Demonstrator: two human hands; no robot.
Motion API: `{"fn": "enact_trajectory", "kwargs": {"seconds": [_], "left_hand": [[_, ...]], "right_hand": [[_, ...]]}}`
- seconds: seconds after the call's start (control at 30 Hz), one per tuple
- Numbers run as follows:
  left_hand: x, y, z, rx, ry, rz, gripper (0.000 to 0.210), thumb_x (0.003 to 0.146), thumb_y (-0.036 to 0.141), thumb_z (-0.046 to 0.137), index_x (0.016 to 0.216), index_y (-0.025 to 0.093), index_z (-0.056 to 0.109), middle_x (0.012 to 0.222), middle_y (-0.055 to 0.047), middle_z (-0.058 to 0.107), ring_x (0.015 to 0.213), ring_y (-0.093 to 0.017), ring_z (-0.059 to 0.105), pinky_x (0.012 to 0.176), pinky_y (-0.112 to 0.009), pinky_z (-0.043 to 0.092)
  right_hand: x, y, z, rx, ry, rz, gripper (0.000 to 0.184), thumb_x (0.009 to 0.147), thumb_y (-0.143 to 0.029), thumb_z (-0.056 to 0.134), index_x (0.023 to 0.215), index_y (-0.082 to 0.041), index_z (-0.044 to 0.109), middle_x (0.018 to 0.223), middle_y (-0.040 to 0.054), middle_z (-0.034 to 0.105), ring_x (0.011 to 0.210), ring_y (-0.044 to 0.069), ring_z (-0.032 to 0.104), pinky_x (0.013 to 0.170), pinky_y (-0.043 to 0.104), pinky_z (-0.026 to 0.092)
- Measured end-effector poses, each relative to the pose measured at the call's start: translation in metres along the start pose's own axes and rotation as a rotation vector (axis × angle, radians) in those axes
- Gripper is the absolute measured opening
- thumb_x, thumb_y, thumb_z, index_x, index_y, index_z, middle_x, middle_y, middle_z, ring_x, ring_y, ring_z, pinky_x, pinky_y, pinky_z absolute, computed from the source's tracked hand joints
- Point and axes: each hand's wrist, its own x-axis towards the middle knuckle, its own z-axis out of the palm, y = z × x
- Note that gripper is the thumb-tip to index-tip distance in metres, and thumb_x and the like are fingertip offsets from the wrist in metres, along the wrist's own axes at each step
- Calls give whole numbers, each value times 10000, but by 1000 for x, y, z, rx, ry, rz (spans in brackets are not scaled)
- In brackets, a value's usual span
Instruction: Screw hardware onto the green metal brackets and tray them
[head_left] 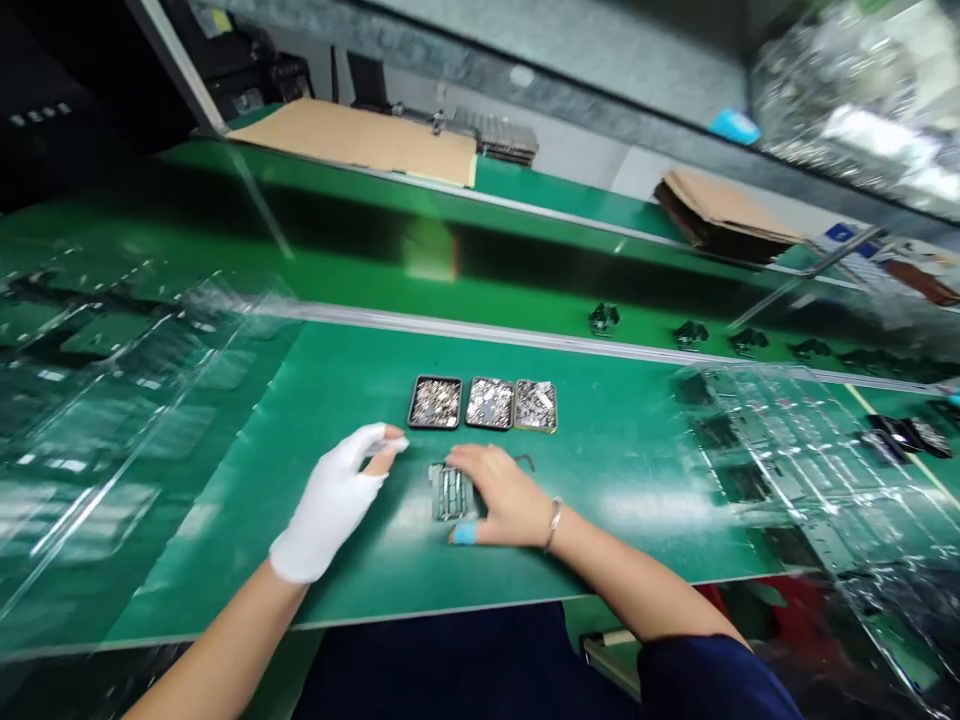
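Over the green mat, my left hand [334,495] wears a white glove with some fingertips bare. Its thumb and forefinger curl towards each other in a pinch; anything between them is too small to make out. To its right, my right hand [510,495] is bare, with blue tape round the thumb. Its fingers and thumb span the far and near edges of a small greenish slotted part [450,493], which lies on the mat and is partly covered by the hand. Just beyond that hand a dark hex key [526,461] shows in part.
Three small trays of metal pieces, a left tray [436,402], a middle tray [490,402] and a right tray [535,405], stand beyond my hands. Clear blister trays flank the worktop, left tray stack [97,400] and right tray stack [817,470]. Several dark parts [604,318] line the back ledge under an overhead shelf [570,90].
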Motion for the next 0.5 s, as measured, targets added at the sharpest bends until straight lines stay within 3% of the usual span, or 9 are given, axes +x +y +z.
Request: {"fn": "enact_trajectory", "kwargs": {"seconds": [0.07, 0.13, 0.23, 0.3, 0.4, 0.5], "left_hand": [[2, -8, -6, 49, -10, -33, 319, 824, 491, 471, 894, 211, 607, 932, -24, 693, 876, -213, 653, 776, -312, 534], [4, -19, -5, 84, -42, -25, 333, 816, 506, 475, 876, 215, 624, 900, -21, 712, 823, -216, 672, 720, -310, 552], [9, -34, 5, 94, -78, 58, 326, 804, 506, 492, 856, 222, 643, 846, -24, 733, 761, -220, 693, 655, -308, 574], [11, -40, 13, 97, -92, 90, 324, 804, 497, 502, 877, 217, 650, 868, -32, 736, 767, -223, 697, 638, -308, 582], [12, -43, 21, 133, -103, 74, 344, 823, 482, 480, 904, 194, 649, 876, -44, 726, 763, -220, 688, 638, -319, 578], [13, -43, 23, 186, -122, 104, 341, 849, 458, 445, 906, 183, 639, 825, -42, 702, 721, -205, 664, 649, -327, 558]], "right_hand": [[6, -3, -2, -60, -17, -53, 677, 697, -347, 699, 1292, -191, 418, 1260, 148, 519, 1191, 280, 476, 1033, 469, 349], [27, 6, -18, -22, 93, -3, 689, 708, -342, 685, 1313, -194, 391, 1275, 129, 505, 1173, 247, 490, 1004, 409, 390], [75, 39, -71, 36, 328, 297, 658, 740, -375, 658, 1301, -176, 378, 1250, 110, 522, 1057, 211, 548, 912, 352, 446], [109, 65, -112, 30, 437, 568, 501, 802, -381, 604, 1222, -155, 449, 1126, 85, 589, 955, 186, 573, 837, 308, 459], [144, 94, -154, 17, 491, 674, 330, 839, -364, 591, 1059, -122, 552, 999, 76, 623, 892, 183, 576, 792, 289, 455], [157, 102, -171, 31, 500, 701, 270, 884, -363, 574, 999, -119, 589, 953, 55, 624, 836, 169, 597, 755, 314, 492]]}}
